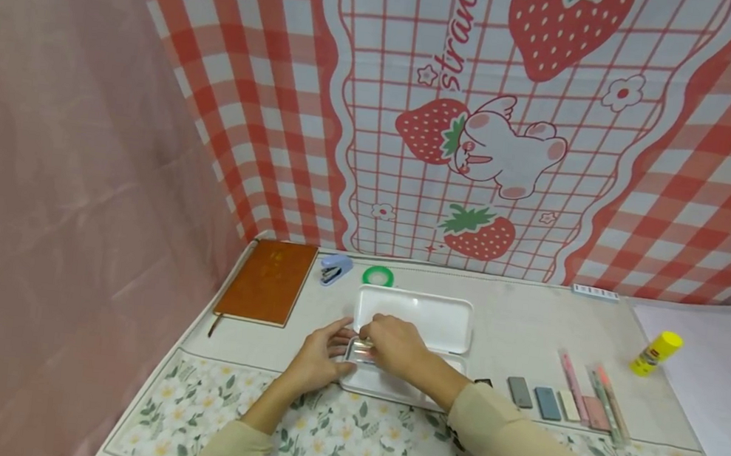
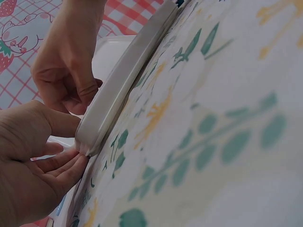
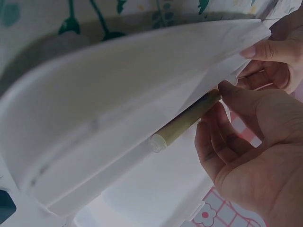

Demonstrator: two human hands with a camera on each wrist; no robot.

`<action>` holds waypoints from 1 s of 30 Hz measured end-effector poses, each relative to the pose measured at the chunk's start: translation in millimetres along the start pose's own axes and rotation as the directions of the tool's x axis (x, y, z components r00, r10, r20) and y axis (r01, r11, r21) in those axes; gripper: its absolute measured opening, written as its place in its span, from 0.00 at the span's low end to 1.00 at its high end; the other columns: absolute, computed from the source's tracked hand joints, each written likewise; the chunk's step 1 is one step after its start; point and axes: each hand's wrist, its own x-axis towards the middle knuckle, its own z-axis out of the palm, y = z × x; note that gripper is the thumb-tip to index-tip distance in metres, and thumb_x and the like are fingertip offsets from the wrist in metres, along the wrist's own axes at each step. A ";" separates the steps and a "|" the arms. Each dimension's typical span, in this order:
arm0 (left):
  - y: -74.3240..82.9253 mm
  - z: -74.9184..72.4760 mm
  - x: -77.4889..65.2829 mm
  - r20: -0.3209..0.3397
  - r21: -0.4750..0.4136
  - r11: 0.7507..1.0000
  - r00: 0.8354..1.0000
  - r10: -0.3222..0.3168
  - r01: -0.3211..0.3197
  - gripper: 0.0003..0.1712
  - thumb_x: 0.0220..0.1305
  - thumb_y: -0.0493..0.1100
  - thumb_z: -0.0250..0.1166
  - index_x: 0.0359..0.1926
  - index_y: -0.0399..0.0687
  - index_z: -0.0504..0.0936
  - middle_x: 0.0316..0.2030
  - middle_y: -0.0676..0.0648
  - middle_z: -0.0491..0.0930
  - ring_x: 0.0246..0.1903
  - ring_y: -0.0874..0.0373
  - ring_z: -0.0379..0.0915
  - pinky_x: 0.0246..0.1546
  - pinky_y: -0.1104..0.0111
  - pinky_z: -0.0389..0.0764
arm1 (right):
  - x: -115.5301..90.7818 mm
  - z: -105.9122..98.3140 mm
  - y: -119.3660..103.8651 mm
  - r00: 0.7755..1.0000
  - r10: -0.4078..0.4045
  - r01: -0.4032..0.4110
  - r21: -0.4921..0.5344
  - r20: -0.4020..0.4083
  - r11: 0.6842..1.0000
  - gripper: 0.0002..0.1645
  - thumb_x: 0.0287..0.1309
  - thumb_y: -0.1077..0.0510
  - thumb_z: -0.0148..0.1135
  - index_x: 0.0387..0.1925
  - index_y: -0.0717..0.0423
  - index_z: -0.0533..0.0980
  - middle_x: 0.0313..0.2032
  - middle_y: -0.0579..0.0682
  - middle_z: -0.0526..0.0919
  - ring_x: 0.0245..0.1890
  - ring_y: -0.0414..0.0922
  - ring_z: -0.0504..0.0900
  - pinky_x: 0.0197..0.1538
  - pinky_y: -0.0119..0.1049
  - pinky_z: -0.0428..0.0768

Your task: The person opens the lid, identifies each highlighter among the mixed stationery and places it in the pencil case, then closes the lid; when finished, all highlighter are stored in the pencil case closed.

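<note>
"Olive-gold, that slim stick (image 3: 184, 122). What has hold of it?"

"Thumb and fingertips of the right hand (image 1: 396, 344), pinched together on one end. Its clear end points away from them, and the stick slants within the open white case (image 1: 382, 384). Whether it touches the case floor, I can't tell."

"How would you expect it to handle?"

"Light and stiff, I'd say, and smooth enough to roll between fingertips. A pinch nearer the middle should stop it tipping. I'd spare the clear end any knocks; it could be brittle."

"And the left hand (image 1: 314, 360)?"

"Closed about the end of the case, thumb at the rim, fingers round the outside. The case looks like thin, hard plastic, light enough to skid, so that end wall is a sound place to hold. The lid (image 1: 412, 318) is probably weakest at its hinge."

"Further out?"

"Past the opened lid, a green tape roll (image 1: 378, 275) and a stapler (image 1: 336, 269), then a brown notebook (image 1: 269, 281) to the left. Well to the right, a grey block (image 1: 520, 392), a blue block (image 1: 548, 403), and beyond them a yellow glue stick (image 1: 656, 353)."
</note>
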 end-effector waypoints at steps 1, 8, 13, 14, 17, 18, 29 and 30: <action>1.6 0.1 -0.4 0.000 0.005 1.000 1.000 -0.002 0.002 0.43 0.48 0.22 0.65 0.66 0.28 0.59 0.52 0.29 0.72 0.54 0.35 0.71 0.58 0.50 0.74 | -0.4 -0.2 0.3 1.000 0.002 -0.002 0.001 0.001 1.000 0.14 0.43 0.61 0.71 0.37 0.47 0.84 0.29 0.45 0.79 0.28 0.42 0.77 0.24 0.33 0.78; -19.4 2.3 7.8 -0.007 0.008 1.000 1.000 0.003 -0.003 0.44 0.47 0.23 0.66 0.67 0.31 0.59 0.52 0.32 0.72 0.54 0.38 0.72 0.58 0.52 0.75 | -3.4 -4.3 2.2 1.000 0.020 -0.021 0.010 0.005 1.000 0.16 0.43 0.60 0.70 0.39 0.48 0.83 0.31 0.45 0.79 0.29 0.42 0.77 0.27 0.35 0.79; -39.2 3.1 13.7 -0.021 0.026 1.000 1.000 0.006 -0.006 0.45 0.47 0.25 0.68 0.67 0.36 0.60 0.52 0.37 0.74 0.54 0.42 0.73 0.57 0.59 0.77 | -11.6 -22.2 7.8 0.999 0.043 -0.042 0.046 -0.014 0.998 0.17 0.47 0.57 0.70 0.42 0.48 0.82 0.33 0.45 0.79 0.31 0.43 0.78 0.30 0.37 0.80; -40.4 3.0 14.0 -0.023 0.027 1.000 1.000 0.009 -0.009 0.45 0.47 0.25 0.68 0.67 0.37 0.61 0.52 0.37 0.74 0.54 0.43 0.73 0.57 0.59 0.77 | -15.0 -27.6 10.6 0.998 0.051 -0.050 0.058 -0.022 0.997 0.17 0.47 0.55 0.70 0.43 0.48 0.82 0.33 0.45 0.80 0.32 0.43 0.78 0.30 0.37 0.80; -41.0 3.2 13.7 -0.020 0.016 1.000 1.000 0.018 -0.018 0.45 0.47 0.26 0.68 0.68 0.37 0.61 0.52 0.38 0.74 0.54 0.43 0.73 0.57 0.59 0.77 | -29.5 -45.0 24.8 0.995 0.068 -0.062 0.076 -0.070 0.995 0.18 0.47 0.52 0.71 0.43 0.49 0.82 0.34 0.46 0.82 0.32 0.42 0.79 0.29 0.35 0.80; -41.0 3.1 13.4 -0.017 0.017 1.000 1.000 0.015 -0.014 0.45 0.48 0.27 0.69 0.68 0.38 0.61 0.52 0.38 0.74 0.55 0.43 0.72 0.57 0.58 0.77 | -35.5 -51.0 31.0 0.993 0.077 -0.071 0.079 -0.087 0.994 0.19 0.47 0.51 0.72 0.43 0.50 0.81 0.35 0.47 0.82 0.32 0.42 0.79 0.28 0.34 0.80; -40.1 3.6 11.3 0.004 0.032 0.999 1.000 -0.004 0.004 0.44 0.52 0.32 0.68 0.69 0.41 0.59 0.55 0.39 0.72 0.57 0.41 0.69 0.57 0.53 0.76 | -126.5 -86.3 129.5 0.926 0.329 -0.325 0.048 -0.184 0.944 0.21 0.45 0.53 0.72 0.41 0.58 0.81 0.31 0.53 0.82 0.23 0.42 0.76 0.19 0.32 0.73; -39.8 4.0 11.7 0.005 0.033 0.999 1.000 -0.004 0.003 0.44 0.53 0.32 0.68 0.69 0.42 0.59 0.54 0.40 0.72 0.57 0.42 0.69 0.57 0.54 0.76 | -134.5 -87.8 138.4 0.919 0.356 -0.354 0.047 -0.170 0.934 0.21 0.45 0.53 0.72 0.42 0.60 0.81 0.31 0.54 0.82 0.23 0.42 0.75 0.19 0.32 0.73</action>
